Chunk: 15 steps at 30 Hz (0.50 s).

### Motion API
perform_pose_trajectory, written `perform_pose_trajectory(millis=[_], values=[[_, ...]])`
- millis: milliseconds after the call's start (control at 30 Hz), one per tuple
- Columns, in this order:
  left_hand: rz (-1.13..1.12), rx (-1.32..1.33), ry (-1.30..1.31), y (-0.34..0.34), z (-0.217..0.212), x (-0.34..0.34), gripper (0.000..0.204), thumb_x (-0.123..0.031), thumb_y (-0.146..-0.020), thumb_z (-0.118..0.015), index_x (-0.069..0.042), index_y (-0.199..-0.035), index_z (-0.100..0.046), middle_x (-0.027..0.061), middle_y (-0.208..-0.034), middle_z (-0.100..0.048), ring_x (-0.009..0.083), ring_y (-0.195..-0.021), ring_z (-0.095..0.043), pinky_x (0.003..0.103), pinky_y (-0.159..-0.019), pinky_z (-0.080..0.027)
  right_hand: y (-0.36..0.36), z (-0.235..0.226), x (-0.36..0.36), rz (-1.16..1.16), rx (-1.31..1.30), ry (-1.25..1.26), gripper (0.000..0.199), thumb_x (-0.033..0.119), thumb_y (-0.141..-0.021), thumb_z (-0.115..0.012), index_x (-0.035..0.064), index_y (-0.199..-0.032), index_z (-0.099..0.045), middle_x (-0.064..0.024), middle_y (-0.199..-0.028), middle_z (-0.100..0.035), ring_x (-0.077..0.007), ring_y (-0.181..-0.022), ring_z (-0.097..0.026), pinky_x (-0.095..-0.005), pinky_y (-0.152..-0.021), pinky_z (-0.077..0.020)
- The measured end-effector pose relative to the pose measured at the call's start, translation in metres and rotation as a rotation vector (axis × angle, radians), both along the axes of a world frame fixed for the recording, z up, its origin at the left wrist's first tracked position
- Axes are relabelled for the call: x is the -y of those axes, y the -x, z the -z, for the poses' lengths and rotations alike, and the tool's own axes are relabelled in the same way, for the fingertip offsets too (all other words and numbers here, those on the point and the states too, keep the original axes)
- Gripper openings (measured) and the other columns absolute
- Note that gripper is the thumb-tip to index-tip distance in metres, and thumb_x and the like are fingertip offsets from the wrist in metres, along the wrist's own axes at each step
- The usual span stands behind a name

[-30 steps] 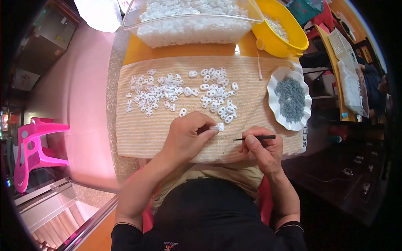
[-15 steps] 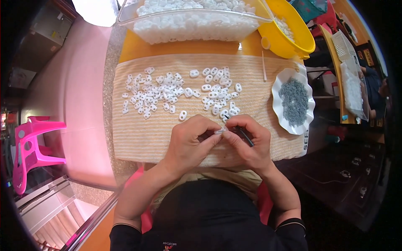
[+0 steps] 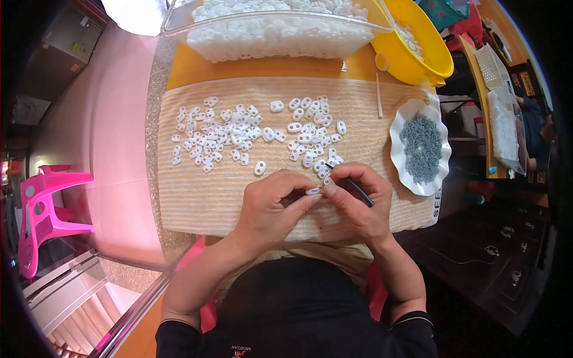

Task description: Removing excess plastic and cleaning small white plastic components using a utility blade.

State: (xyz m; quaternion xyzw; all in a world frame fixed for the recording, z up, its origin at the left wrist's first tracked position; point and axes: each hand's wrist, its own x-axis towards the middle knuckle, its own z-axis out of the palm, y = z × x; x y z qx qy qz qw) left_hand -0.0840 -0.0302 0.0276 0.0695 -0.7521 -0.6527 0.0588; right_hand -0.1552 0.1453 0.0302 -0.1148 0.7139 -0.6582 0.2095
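Observation:
My left hand [image 3: 273,200] pinches a small white plastic piece [image 3: 312,191] between thumb and forefinger. Close beside it, my right hand [image 3: 362,200] is closed around a thin black rod-like tool [image 3: 360,193], slanting through the fingers. At the tips of the right thumb and forefinger shows another small white piece [image 3: 327,181]; whether it is gripped or lies behind them I cannot tell. Beyond the hands, white two-holed plastic pieces lie in two loose groups, a left pile [image 3: 239,129] and a right pile [image 3: 308,129], on a striped cloth [image 3: 203,206].
A clear bin [image 3: 280,45] full of white pieces stands at the back, beside a yellow basin [image 3: 439,62]. To the right, a white wavy-edged dish [image 3: 400,173] holds small grey parts [image 3: 421,149]. A thin pale stick [image 3: 379,98] lies behind it. A pink stool [image 3: 48,218] stands left.
My right hand has shifted slightly right, away from the left fingertips. The white piece in my left hand shows more fully now, and a small gap has opened between the hands.

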Motion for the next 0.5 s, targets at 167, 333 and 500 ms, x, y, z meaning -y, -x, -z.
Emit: perform_pose_trajectory(millis=[167,333,500], values=[[-0.006,0.038,0.012,-0.0026,-0.0038,-0.0020,0.014,0.000,-0.082,-0.075,0.000,-0.095,-0.070,0.0073,-0.088,-0.072,0.0110,-0.080,-0.067,0.025,-0.071,-0.054,0.0001,-0.0038,0.0000,-0.083,-0.083,-0.009,0.017,-0.002,-0.086,-0.072,-0.0002,-0.101,-0.066,-0.0038,-0.094,-0.068,-0.0080,-0.084,-0.063,-0.0224,-0.077,-0.0506],[-0.007,0.068,-0.030,-0.0054,-0.0049,-0.0011,0.012,0.000,-0.082,-0.075,0.000,-0.093,-0.068,0.0063,-0.083,-0.072,0.0096,-0.077,-0.068,0.024,-0.069,-0.054,-0.0007,-0.0101,-0.0011,-0.130,-0.049,-0.061,0.016,-0.001,-0.086,-0.073,-0.0010,-0.101,-0.067,-0.0052,-0.094,-0.070,-0.0086,-0.087,-0.064,-0.0222,-0.078,-0.0507],[0.056,0.042,0.081,-0.0074,-0.0070,0.0005,0.014,-0.002,-0.083,-0.076,-0.001,-0.093,-0.067,0.0063,-0.084,-0.072,0.0079,-0.077,-0.067,0.024,-0.069,-0.054,0.0014,-0.0080,-0.0052,-0.217,-0.156,-0.086,0.013,-0.001,-0.087,-0.071,-0.0011,-0.100,-0.066,-0.0050,-0.093,-0.069,-0.0080,-0.085,-0.063,-0.0225,-0.076,-0.0502]])
